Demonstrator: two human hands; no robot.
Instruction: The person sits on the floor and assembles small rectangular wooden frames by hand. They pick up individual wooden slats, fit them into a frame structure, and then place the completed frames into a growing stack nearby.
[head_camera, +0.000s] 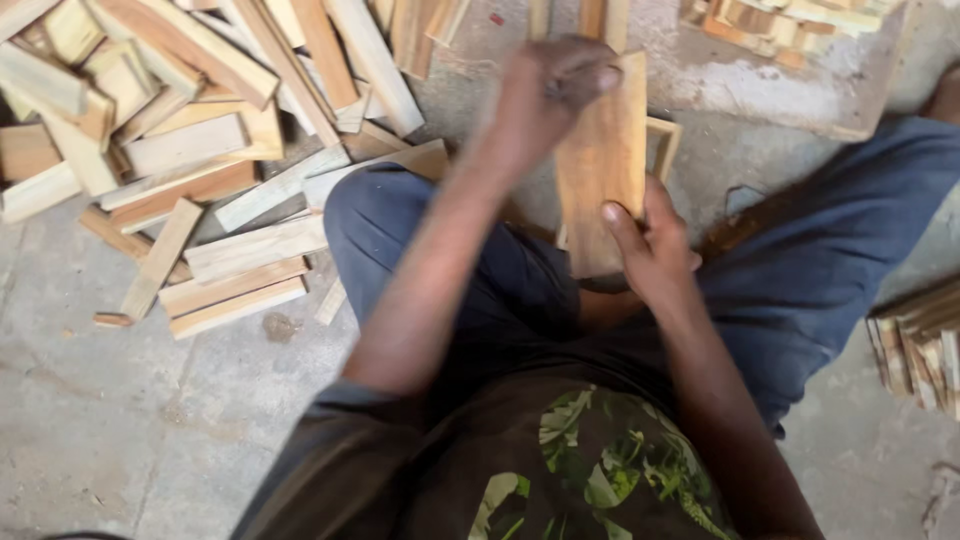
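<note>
**Two hands on one board**

We sit on a bare concrete floor (150, 420) with a loose heap of wood offcuts (190, 130) to our left and a neater stack (915, 350) at our right. In front of our knees we hold a flat wooden board (600, 165) upright. Our left hand (555, 85) is closed over its top edge; our right hand (650, 250) clamps the lower end, thumb across the face. It looks stiff, light and rough-sawn, best gripped by the edges.

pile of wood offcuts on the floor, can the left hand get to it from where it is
Probably yes: the left hand grips the top of the plank, but the pile of offcuts lies close on that side, with nothing between.
</note>
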